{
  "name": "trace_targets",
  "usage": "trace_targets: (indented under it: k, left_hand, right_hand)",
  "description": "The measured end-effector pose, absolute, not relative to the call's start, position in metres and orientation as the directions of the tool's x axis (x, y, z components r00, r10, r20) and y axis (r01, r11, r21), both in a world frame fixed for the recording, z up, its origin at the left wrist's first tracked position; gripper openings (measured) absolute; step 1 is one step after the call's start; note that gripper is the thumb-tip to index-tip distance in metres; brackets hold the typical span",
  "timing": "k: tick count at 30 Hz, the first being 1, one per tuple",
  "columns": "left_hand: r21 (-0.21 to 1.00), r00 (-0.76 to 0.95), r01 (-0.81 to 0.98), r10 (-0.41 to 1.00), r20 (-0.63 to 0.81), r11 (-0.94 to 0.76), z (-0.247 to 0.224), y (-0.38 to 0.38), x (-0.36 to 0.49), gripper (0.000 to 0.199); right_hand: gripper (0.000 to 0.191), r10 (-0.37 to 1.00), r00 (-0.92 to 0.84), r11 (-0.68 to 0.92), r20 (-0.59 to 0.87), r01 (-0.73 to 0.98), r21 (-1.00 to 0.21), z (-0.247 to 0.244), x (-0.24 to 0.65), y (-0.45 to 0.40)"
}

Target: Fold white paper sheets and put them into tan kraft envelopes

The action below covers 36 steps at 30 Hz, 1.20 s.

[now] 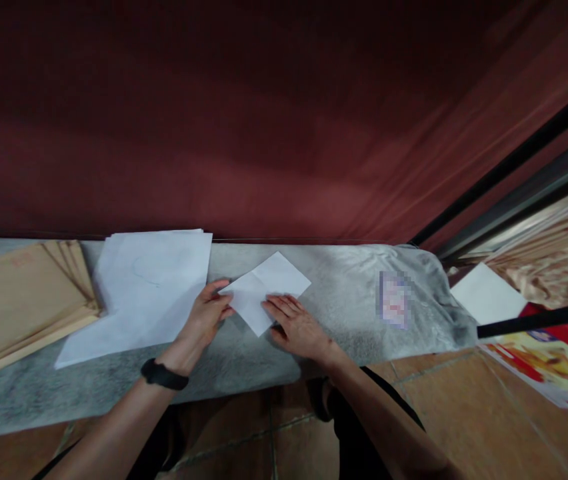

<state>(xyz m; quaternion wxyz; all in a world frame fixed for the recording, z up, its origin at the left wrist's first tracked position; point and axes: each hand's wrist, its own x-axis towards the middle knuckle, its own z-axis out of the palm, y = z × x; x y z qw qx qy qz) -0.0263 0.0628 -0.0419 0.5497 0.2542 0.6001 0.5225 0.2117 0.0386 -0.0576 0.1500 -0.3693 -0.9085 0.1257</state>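
Observation:
A folded white paper [259, 283] lies at an angle on the grey cloth surface, between my hands. My left hand [208, 312], with a dark band on its wrist, pinches the paper's left corner between thumb and fingers. Flat on the paper's lower right part rests my right hand [297, 327], its fingers stretched out and pointing left. A crease line shows across the middle of the paper.
White sheets [154, 287] lie left of my hands, beside a stack of brown envelopes [24, 287]. A small blurred item [394, 299] is on the right of the grey cloth [344, 333]. Beyond are a dark red curtain [264, 133], black bars and a red-yellow box [554, 360].

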Motion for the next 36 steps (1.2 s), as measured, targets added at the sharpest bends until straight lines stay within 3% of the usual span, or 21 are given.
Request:
trace_targets:
  k: [6, 9, 14, 18, 22, 30, 33, 36]
  left_hand:
    - [0.872, -0.084, -0.306, 0.901, -0.425, 0.383, -0.031, 0.048, -0.028, 0.046]
    - [0.859, 0.027, -0.292, 0.902, -0.431, 0.419, -0.028, 0.046, -0.035, 0.044]
    - [0.978, 0.045, -0.094, 0.982, -0.185, 0.188, -0.036, 0.051, -0.043, 0.047]
    - [0.984, 0.234, 0.177, 0.972, -0.008, -0.035, -0.048, 0.053, -0.039, 0.04]
    - [0.911, 0.424, 0.355, 0.905, 0.042, -0.209, -0.056, 0.051, -0.037, 0.045]
    - [0.845, 0.494, 0.43, 0.866, 0.074, -0.317, -0.055, 0.058, -0.034, 0.043]
    - [0.805, 0.511, 0.468, 0.855, 0.091, -0.365, -0.063, 0.06, -0.03, 0.044]
    - [0.742, 0.552, 0.519, 0.829, 0.087, -0.424, -0.068, 0.06, -0.028, 0.059]
  right_hand:
    - [0.054, 0.726, -0.66, 0.682, 0.192, 0.655, -0.325, -0.059, 0.217, 0.043]
    - [0.054, 0.738, -0.647, 0.662, 0.194, 0.636, -0.396, -0.057, 0.226, 0.047]
    - [0.054, 0.76, -0.629, 0.602, 0.163, 0.587, -0.541, -0.054, 0.247, 0.048]
    - [0.054, 0.765, -0.625, 0.579, 0.157, 0.559, -0.594, -0.051, 0.262, 0.047]
    - [0.051, 0.763, -0.629, 0.552, 0.152, 0.51, -0.66, -0.047, 0.272, 0.045]
    - [0.046, 0.794, -0.6, 0.469, 0.1, 0.501, -0.728, -0.043, 0.279, 0.041]
    - [0.045, 0.775, -0.621, 0.507, 0.113, 0.506, -0.698, -0.048, 0.281, 0.042]
    - [0.054, 0.763, -0.633, 0.572, 0.132, 0.565, -0.594, -0.054, 0.283, 0.042]
